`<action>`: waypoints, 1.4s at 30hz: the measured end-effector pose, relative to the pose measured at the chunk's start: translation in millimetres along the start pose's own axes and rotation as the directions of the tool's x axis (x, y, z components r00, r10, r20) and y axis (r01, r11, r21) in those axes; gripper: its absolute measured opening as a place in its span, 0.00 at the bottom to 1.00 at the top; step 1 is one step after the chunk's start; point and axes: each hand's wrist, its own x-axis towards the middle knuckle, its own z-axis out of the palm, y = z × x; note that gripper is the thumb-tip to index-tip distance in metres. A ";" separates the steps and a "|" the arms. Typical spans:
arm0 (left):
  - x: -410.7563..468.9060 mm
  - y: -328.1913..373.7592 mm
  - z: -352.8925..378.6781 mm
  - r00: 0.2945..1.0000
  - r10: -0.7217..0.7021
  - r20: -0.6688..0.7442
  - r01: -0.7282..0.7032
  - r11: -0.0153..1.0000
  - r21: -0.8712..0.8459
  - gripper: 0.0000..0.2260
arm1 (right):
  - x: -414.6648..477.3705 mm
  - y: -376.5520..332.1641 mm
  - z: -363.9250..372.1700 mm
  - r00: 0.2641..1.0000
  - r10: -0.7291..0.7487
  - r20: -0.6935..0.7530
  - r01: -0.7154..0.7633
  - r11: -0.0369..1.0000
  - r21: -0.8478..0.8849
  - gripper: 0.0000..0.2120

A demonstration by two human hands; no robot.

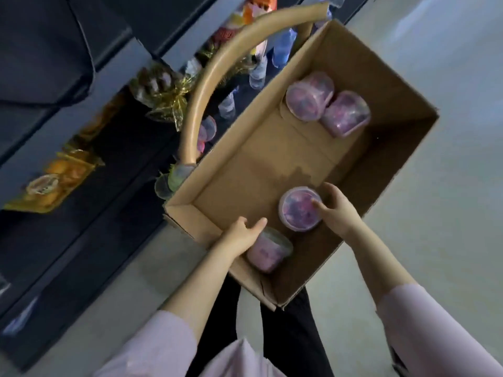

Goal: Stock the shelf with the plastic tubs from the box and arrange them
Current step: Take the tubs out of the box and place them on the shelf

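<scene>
Nearest are two pale pink sleeves (435, 330) and dark trousers (288, 336), with both bare forearms reaching forward into an open cardboard box (386, 85) that sits on a pale floor (457, 227).

The left hand (241, 235) is at the box's near corner. It lies over the base end of the tub on its side (268, 251), a clear plastic tub of pink contents resting against the near wall. The thumb points out toward the middle of the box. The blur leaves it unclear whether the fingers close on the tub or only rest on it.

Just beyond and to the right, the right hand (339, 210) grasps the upright tub (298, 209). The thumb lies across its clear lid and the fingers curl over the far rim. This tub stands on the box floor near the right wall, close to the other tub but apart from it.

Across a bare stretch of cardboard floor, the far pair of tubs (326, 107) lies tipped over at the far end, touching each other. One of them turns its lid toward the camera.

A curled cardboard flap (217, 77) arches off the box's left side. Past it runs the dark shelf (89, 213), which holds a pink tub (208, 129), clear plastic bottles (257, 73), a gold-wrapped packet (163, 91) and a yellow packet (51, 183).
</scene>
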 end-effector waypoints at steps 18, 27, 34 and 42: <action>50.3 -15.5 53.3 0.972 -0.224 -0.072 0.203 0.954 -0.220 0.16 | 85.6 20.5 -1.0 0.970 0.013 0.243 0.044 0.973 -0.228 0.24; -74.8 -30.2 -0.7 0.944 -0.016 -0.328 -0.260 0.575 -0.776 0.13 | -45.6 -60.1 -56.0 0.995 -0.097 -0.013 0.090 0.856 0.508 0.09; -260.5 -101.3 -93.6 0.769 -0.156 -0.619 -0.577 0.246 -0.779 0.08 | -212.4 -152.5 -27.8 0.960 -0.263 -0.097 0.255 0.680 0.687 0.09; -440.1 -205.4 -178.9 0.544 -0.219 -0.810 -0.797 0.167 -0.580 0.10 | -370.8 -264.6 50.1 0.848 -0.530 -0.009 0.370 0.581 0.725 0.11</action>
